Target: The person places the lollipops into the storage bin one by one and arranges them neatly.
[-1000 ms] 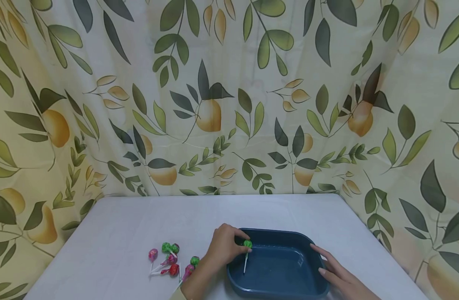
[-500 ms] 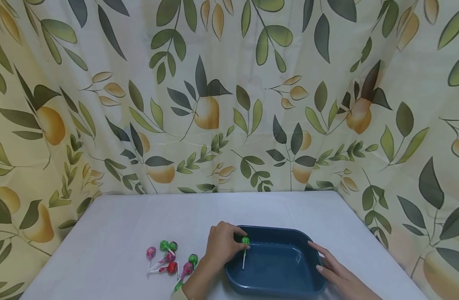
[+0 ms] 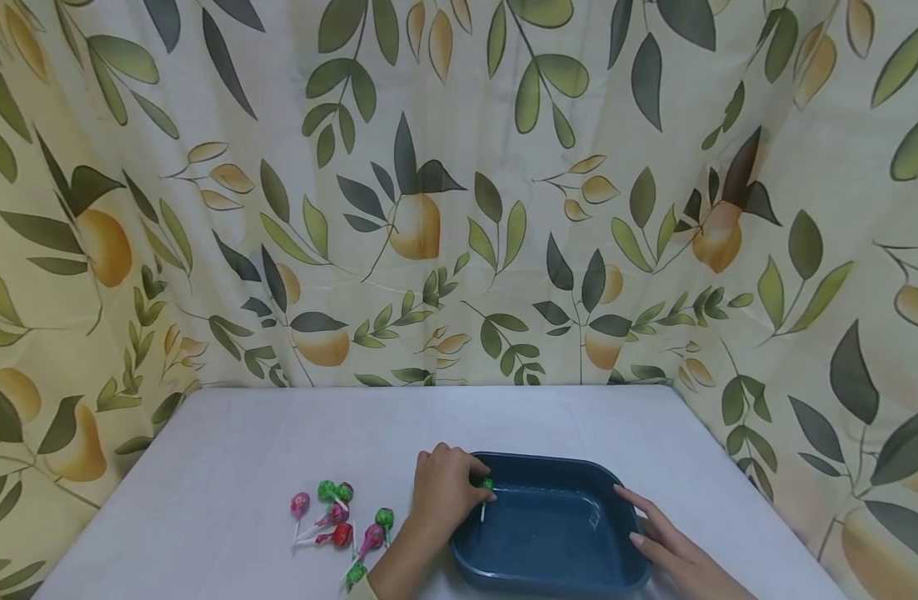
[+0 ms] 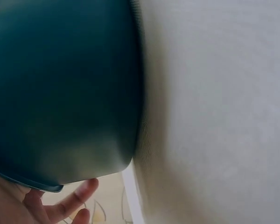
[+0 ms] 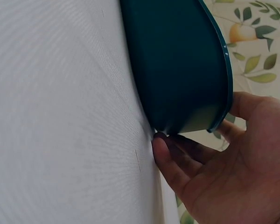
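My left hand pinches a lollipop in green wrapping by its head, with the white stick pointing down inside the left end of a dark blue tray. In the left wrist view, the outer wall of the tray fills the upper left, with fingers of the left hand at its rim; the lollipop is hidden there. My right hand holds the tray's right end. In the right wrist view, the right hand has fingers at the rim and low against the wall.
Left of the tray, several more lollipops lie in a loose group: a pink one, a red one and green ones among them. A patterned curtain hangs behind the white table.
The left hand has lowered the green lollipop further into the tray's left end, so more of it is behind the fingers. The right hand keeps its place on the tray.
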Available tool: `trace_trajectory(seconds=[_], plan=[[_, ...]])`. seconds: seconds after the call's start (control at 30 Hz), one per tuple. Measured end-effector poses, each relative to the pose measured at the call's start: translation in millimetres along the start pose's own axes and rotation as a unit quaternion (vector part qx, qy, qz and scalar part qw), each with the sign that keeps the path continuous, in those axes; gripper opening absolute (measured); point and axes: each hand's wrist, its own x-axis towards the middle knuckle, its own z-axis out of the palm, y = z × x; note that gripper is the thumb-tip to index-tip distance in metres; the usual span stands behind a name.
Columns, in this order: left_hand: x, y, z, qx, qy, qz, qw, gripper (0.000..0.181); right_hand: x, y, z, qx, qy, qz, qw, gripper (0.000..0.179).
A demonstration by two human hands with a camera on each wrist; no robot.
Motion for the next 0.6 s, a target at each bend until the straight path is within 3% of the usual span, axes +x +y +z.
trace_trajectory(seconds=[0.1, 0.33, 0.6], plan=[[0.6, -0.3, 0.5, -0.005, -0.002, -0.003, 1.0000, 0.027, 0.4, 0.6, 0.0, 0.000, -0.002, -0.004, 1.0000, 0.068], [1.8, -4.9, 2.0, -0.032, -0.014, -0.005, 0.9994, 0.027, -0.1, -2.6, 4.5, -0.010, 0.025, 0.029, 0.9992, 0.068], [2.5, -11.2, -0.9, -0.134, -0.030, -0.010, 0.9905, 0.027, -1.7, -4.2, 5.3, -0.011, 0.027, 0.038, 0.9989, 0.068]])
